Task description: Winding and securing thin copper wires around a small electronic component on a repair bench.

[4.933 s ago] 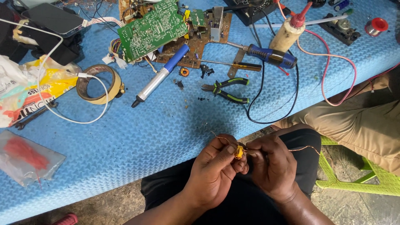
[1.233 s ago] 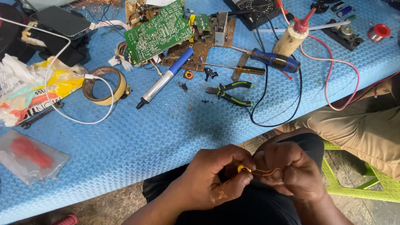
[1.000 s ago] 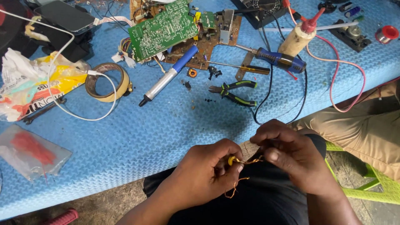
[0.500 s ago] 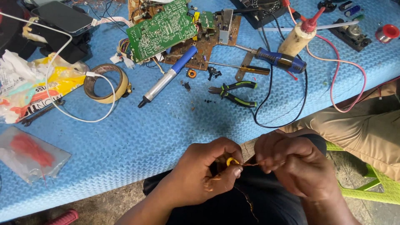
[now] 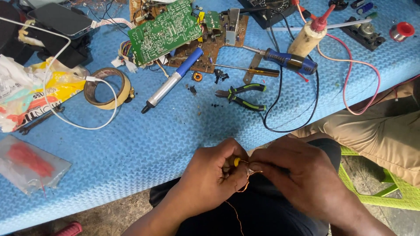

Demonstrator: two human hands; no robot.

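Below the blue table (image 5: pixel 131 148), left hand (image 5: pixel 210 181) pinches a yellow ring (image 5: pixel 236 162) — right hand (image 5: pixel 297 175) grips its copper wire (image 5: pixel 234 214); yellow packet (image 5: pixel 39 98) far left.

1. Blue textured table mat (image 5: pixel 131 144); bearing:
2. green circuit board (image 5: pixel 164 30); desoldering pump (image 5: pixel 173 81); tape roll (image 5: pixel 107 87); green-handled pliers (image 5: pixel 243 97); blue-handled screwdriver (image 5: pixel 286 61); clear plastic bag (image 5: pixel 28 164); solder spool (image 5: pixel 401 30)
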